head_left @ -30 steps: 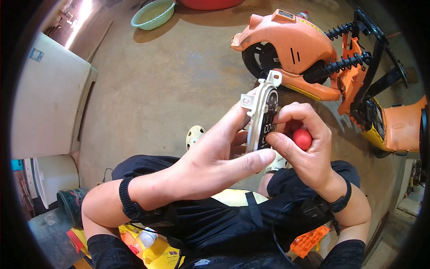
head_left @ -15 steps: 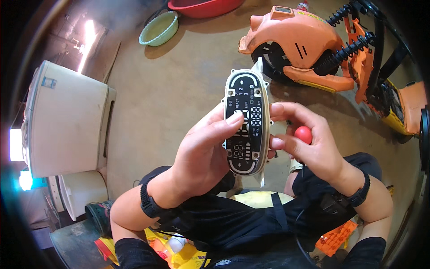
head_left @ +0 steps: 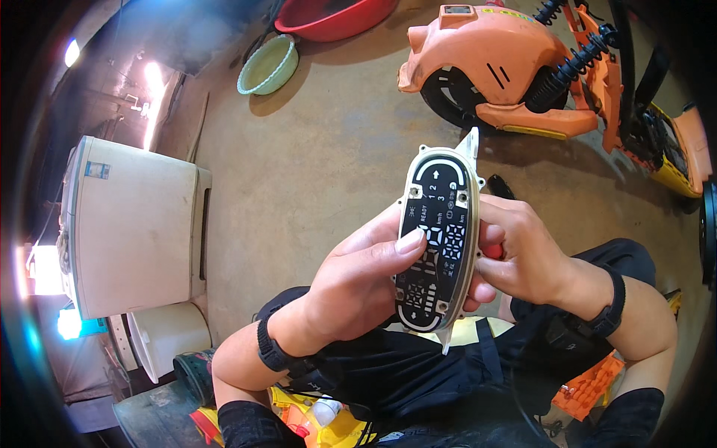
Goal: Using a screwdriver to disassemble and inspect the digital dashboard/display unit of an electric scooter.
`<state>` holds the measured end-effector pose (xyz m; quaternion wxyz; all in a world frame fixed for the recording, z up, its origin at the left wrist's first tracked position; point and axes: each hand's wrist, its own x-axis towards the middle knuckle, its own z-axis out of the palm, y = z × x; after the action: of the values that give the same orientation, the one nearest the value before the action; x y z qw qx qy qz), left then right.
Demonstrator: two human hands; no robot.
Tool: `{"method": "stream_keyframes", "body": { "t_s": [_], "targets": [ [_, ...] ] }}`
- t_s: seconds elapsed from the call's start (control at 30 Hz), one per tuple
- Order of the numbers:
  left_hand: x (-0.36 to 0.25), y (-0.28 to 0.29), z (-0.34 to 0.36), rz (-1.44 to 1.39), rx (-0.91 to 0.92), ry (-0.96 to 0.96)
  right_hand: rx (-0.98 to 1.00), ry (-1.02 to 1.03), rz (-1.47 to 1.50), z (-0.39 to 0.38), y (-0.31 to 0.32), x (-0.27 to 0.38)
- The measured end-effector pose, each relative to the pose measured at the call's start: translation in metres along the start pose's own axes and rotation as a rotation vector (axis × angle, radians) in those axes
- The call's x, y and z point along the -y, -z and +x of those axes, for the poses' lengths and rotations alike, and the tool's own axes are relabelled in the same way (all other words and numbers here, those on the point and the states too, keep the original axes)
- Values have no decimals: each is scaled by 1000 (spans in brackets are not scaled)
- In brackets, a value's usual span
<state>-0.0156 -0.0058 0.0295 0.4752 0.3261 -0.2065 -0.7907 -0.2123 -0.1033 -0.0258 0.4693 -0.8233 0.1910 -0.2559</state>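
An oval scooter instrument panel (head_left: 435, 196), with a black display face and pale rim, is held upright before me. My left hand (head_left: 351, 280) grips it from the left, thumb across the face and the other fingers hidden behind. At its right edge, my right hand (head_left: 530, 243) is closed with bent fingers, some reaching behind the panel. Between those fingers shows a small part of a red, round-ended object (head_left: 493, 252); its kind is hidden. A dark, slim object (head_left: 500, 187) appears just beyond the right knuckles, and whether it is held I cannot tell.
An orange scooter body (head_left: 489, 63) with black springs stands at the far right. A pale green basin (head_left: 269, 66) and red basin (head_left: 336, 21) lie at the back. On the left is a large white box (head_left: 138, 231). Yellow and orange pieces (head_left: 590, 384) lie near my legs.
The whole view has shifted. The panel has tilted slightly, its top leaning right. My right hand has closed in on its edge, and the red object is now mostly covered by the fingers.
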Motion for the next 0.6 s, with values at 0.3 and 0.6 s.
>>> {"method": "stream_keyframes", "body": {
  "t_s": [0.3,0.6],
  "targets": [
    [1,-5,-1,88,-2,36,38,-16,-29,0,1,-3],
    [1,-10,-1,98,-6,19,62,-71,-118,3,6,-4]
  ]
}}
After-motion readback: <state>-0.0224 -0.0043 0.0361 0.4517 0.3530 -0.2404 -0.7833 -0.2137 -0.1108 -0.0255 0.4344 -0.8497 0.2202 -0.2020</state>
